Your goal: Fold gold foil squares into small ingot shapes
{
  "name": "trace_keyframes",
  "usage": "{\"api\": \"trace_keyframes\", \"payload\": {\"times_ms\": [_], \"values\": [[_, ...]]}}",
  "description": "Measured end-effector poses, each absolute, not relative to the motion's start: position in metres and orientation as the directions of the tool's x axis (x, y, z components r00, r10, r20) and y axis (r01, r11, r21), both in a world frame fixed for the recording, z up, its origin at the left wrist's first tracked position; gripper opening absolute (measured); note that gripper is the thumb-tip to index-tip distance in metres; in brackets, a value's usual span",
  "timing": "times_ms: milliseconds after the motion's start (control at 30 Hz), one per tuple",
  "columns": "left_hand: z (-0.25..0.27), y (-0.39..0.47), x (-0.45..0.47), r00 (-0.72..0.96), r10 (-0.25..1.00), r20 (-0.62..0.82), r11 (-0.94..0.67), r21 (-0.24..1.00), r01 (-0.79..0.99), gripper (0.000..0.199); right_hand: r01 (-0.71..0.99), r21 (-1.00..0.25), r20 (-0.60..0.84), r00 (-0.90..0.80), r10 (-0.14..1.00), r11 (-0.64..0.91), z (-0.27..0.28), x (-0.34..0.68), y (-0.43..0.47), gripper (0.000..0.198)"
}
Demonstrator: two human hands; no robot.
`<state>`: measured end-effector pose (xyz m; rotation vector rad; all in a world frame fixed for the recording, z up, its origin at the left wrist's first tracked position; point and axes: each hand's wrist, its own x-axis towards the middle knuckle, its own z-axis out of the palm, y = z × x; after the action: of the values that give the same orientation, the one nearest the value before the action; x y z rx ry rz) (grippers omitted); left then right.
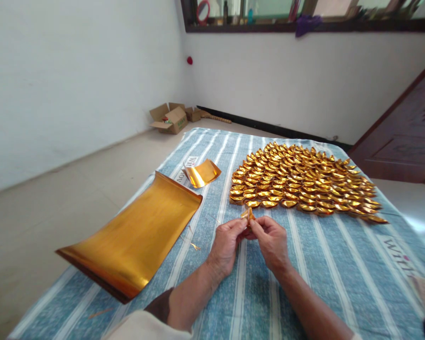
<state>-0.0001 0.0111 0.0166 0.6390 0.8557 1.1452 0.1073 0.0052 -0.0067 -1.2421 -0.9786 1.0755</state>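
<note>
A: Grip?
B: Left hand [225, 243] and right hand [271, 237] both pinched closed on one small gold foil piece [248, 214].
A: Position?
B: Over striped cloth [308, 283], just nearside of folded gold pieces [297, 182].

Count: 2 hands, left hand [224, 243] and right hand [273, 242]. 1 small gold piece [247, 214] between them. 1 large gold sheet [138, 231], 1 smaller gold sheet [204, 173]; can't tell if either is a stack. Boat-shaped gold pieces [301, 178]: many dozens, packed too tight for an exact number. 1 striped cloth [241, 304], 2 cardboard boxes [177, 121], 1 door [403, 125], 1 red round thing [190, 60], 1 purple thing [306, 24]. Ledge items [225, 13]: several, too small to count reliably.
</note>
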Motion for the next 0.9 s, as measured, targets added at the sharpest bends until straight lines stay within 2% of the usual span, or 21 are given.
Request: {"api": "trace_keyframes", "payload": {"times_ms": [700, 900], "values": [[0.0150, 0.0098, 0.0006, 0.206, 0.955, -0.215, 0.291, 0.822, -0.490, 0.023, -0.031, -0.999, -0.002, 0.253, 0.967, 0.006, -0.0024, 0.1065, 0.0028, 0.030], [0.0120, 0.0097, -0.0002, 0.207, 0.959, -0.193, 0.266, 0.862, -0.432, 0.028, -0.012, -1.000, -0.005, 0.253, 0.968, -0.002, -0.0065, 0.1084, 0.0041, 0.028]]}}
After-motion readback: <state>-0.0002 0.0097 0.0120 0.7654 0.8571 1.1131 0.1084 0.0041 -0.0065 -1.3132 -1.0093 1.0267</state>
